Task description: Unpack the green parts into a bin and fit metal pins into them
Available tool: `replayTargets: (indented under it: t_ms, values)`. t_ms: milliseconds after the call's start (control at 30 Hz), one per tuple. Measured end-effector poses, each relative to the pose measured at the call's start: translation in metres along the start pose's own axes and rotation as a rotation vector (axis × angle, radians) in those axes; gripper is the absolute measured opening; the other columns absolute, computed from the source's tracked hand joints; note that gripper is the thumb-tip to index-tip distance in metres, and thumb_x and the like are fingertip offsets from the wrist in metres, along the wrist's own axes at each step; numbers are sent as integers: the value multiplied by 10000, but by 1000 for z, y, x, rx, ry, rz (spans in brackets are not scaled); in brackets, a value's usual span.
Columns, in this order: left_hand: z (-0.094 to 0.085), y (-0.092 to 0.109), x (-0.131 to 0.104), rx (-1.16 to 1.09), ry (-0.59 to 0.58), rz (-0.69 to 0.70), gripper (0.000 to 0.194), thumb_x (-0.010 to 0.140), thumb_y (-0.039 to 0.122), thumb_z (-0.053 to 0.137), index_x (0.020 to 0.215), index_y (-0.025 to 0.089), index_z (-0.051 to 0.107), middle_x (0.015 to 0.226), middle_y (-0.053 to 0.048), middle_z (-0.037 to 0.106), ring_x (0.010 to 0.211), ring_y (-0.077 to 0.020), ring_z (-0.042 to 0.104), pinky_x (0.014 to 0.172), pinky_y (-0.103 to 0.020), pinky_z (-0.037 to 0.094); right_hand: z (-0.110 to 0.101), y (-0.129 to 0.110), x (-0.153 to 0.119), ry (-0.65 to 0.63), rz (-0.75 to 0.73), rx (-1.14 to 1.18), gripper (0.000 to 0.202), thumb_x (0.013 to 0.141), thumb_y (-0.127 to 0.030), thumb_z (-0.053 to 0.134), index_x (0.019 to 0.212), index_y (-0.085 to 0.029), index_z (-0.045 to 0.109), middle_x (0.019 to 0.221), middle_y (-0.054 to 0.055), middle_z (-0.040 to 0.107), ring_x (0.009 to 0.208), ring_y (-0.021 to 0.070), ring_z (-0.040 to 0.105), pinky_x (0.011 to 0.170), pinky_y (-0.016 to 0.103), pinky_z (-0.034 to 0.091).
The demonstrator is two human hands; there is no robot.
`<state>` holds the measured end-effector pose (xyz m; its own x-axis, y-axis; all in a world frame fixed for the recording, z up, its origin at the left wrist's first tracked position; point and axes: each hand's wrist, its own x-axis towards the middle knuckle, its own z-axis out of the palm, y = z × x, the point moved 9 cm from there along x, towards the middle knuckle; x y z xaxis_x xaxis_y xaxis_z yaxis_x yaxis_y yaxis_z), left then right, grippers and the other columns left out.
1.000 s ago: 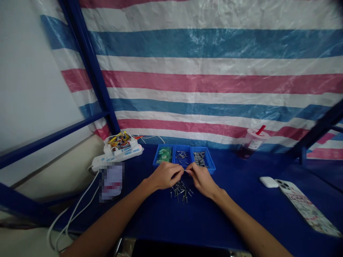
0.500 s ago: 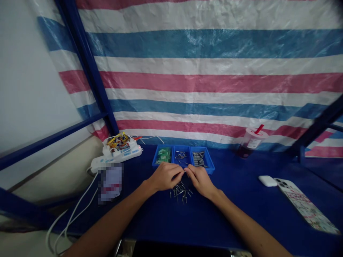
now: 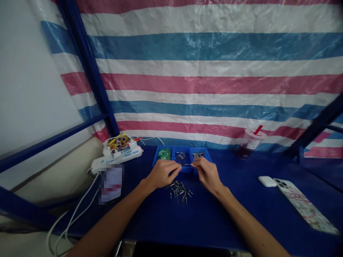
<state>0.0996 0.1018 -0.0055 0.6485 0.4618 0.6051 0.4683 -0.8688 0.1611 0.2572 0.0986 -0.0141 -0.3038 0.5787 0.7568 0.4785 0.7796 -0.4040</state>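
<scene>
My right hand (image 3: 207, 174) is closed in a pinch on a thin metal blind rivet (image 3: 188, 164), which points left over the front of the blue bins. My left hand (image 3: 164, 174) is also closed, thumb against fingers, close to the rivet's other end; what its fingertips hold is too small to make out. On the table below and between the hands lies a loose pile of blind rivets (image 3: 180, 191). Behind the hands stand three joined blue bins: the left bin (image 3: 155, 156) has green pieces, the middle bin (image 3: 182, 148) thin metal pins, the right bin (image 3: 207, 152) grey pieces, partly hidden by my right hand.
A white power strip (image 3: 131, 154) with cables and a box of colourful packets (image 3: 120, 142) stand at the left, near a blurred packet (image 3: 111, 184). On the right are a lidded cup (image 3: 250, 142), a white earphone case (image 3: 267, 181) and a phone (image 3: 305, 205). Striped sheeting hangs behind.
My hands have drawn apart from touching, the right moving right and slightly up. The thin rivet now shows between them. More of the pile is visible.
</scene>
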Motion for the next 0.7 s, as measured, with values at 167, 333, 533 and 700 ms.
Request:
replayTargets:
  t_ms: [167,333,533,700]
  values:
    - [17,-6,-2,-75,-172,-94,277,1027,267,481,1019,191,747,779,-18,749,648,-123,669,638,-241,466,-42,12,-10,413,176,-79,150,1005,-317,533,958,-214,632,906,82,668,739,203,618,666,328,502]
    - [44,-3,-9,-37,-418,-104,209,967,241,564,942,226,770,680,3,723,597,-136,654,594,-241,412,-2,33,-3,-5,306,-192,265,1043,-357,482,1181,-218,660,786,33,714,635,185,641,628,286,446]
    - [57,-12,-15,-2,-477,-158,164,933,233,603,927,223,767,716,-19,732,618,-156,656,601,-249,413,26,27,-5,-269,232,-238,247,1051,-344,477,1079,-226,691,828,27,751,681,178,684,648,266,412]
    - [59,-17,-16,35,-487,-191,146,925,247,616,869,204,744,708,-36,722,629,-175,668,575,-255,402,46,1,-12,-454,73,-169,219,1029,-294,502,1002,-220,707,826,17,743,678,156,660,656,267,393]
